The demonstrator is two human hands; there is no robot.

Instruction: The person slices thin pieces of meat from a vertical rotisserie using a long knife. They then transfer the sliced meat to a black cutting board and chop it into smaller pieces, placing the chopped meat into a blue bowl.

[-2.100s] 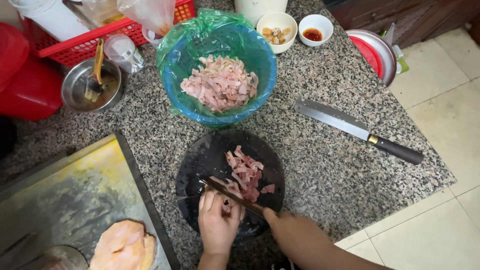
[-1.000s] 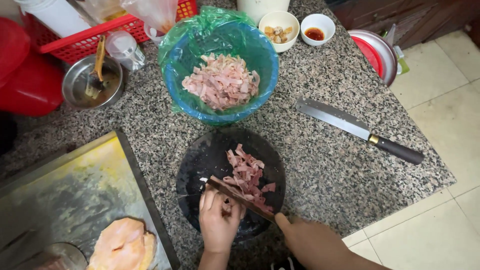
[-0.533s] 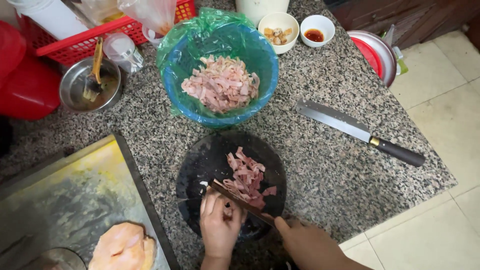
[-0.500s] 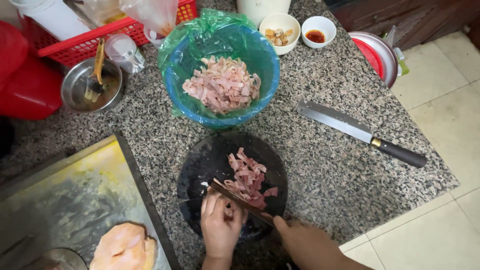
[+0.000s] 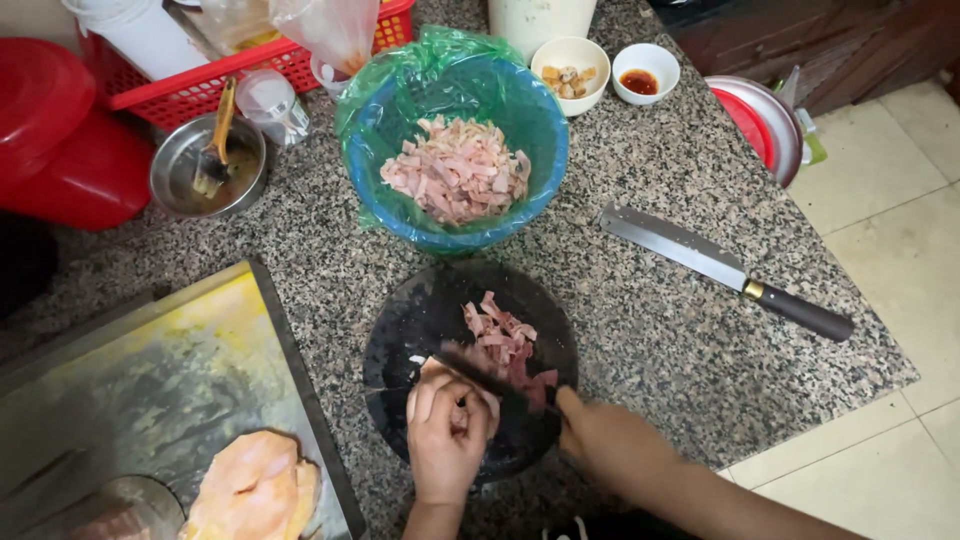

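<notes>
A round black cutting board (image 5: 420, 320) lies on the granite counter (image 5: 640, 330). On it sits a pile of pink meat strips (image 5: 498, 335). My left hand (image 5: 445, 430) presses down on a piece of meat at the board's near side. My right hand (image 5: 610, 445) grips a dark-bladed knife (image 5: 480, 372) that lies across the meat just beyond my left fingers. Behind the board stands a blue bowl (image 5: 535, 130) lined with green plastic and filled with cut meat strips (image 5: 455, 170).
A large cleaver (image 5: 725, 268) with a dark handle lies on the counter to the right. A metal tray (image 5: 130, 390) at left holds pale raw chicken (image 5: 250, 490). A steel bowl with a brush (image 5: 205, 165), a red basket (image 5: 260, 60), two small sauce bowls (image 5: 645, 70) and a red tub (image 5: 60, 140) stand at the back.
The knife has shifted slightly toward my left hand across the meat. More cut strips lie on the far side of the blade. The view has drifted a little.
</notes>
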